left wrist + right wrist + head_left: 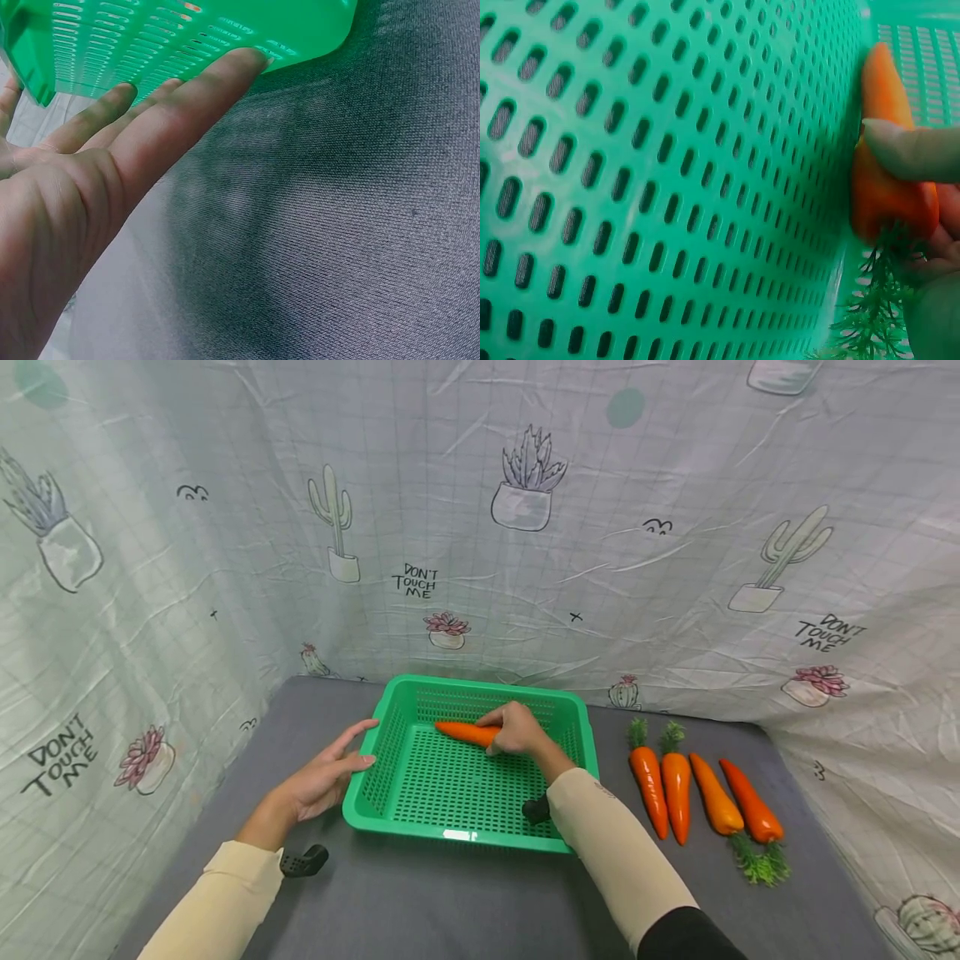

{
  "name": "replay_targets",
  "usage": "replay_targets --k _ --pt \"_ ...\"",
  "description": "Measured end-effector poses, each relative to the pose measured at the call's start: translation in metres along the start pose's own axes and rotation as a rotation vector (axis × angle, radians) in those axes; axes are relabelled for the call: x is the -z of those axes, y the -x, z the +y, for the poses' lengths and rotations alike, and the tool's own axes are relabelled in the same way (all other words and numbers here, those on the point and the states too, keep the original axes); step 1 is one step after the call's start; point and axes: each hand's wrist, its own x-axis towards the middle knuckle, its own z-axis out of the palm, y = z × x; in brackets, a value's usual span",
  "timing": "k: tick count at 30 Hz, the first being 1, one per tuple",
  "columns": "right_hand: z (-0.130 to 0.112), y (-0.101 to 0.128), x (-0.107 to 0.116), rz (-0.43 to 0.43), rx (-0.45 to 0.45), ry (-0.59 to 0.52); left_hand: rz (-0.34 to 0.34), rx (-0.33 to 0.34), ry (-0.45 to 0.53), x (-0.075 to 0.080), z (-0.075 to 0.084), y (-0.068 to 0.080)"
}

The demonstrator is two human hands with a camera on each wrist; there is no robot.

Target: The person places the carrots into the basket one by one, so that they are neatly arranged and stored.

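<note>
Our right hand (517, 731) pinches a carrot (456, 730) inside the basket (405, 828), toward its far side. The right wrist view shows us the feathery green top (876, 307), hidden from the head. Our left hand (322, 781), fingers extended and gripping nothing, touches the basket's outer side. Only from the head do we see four more carrots (677, 785), glossy and tapered, to the right. The basket is slotted plastic; the grey cloth (375, 225) beneath looks woven.
</note>
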Motion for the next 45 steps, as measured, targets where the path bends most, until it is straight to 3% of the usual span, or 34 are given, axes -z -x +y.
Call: replay_targets --k 6,15,20,37,45 --pt "-0.009 0.001 -0.005 0.011 -0.017 0.089 -0.005 -0.004 0.017 -0.001 0.000 0.001" --pt "-0.021 0.003 -0.009 0.040 0.048 0.316 0.008 -0.005 0.004 -0.002 0.001 0.001" --pt "-0.024 0.007 -0.005 0.049 0.071 0.351 0.017 0.000 -0.013 -0.002 0.001 0.002" --pt "-0.012 0.011 0.001 0.083 0.023 0.222 -0.003 -0.016 -0.006 -0.005 0.002 0.002" --pt "-0.016 0.018 0.005 0.150 -0.016 0.146 0.001 -0.017 -0.007 -0.005 0.004 0.004"
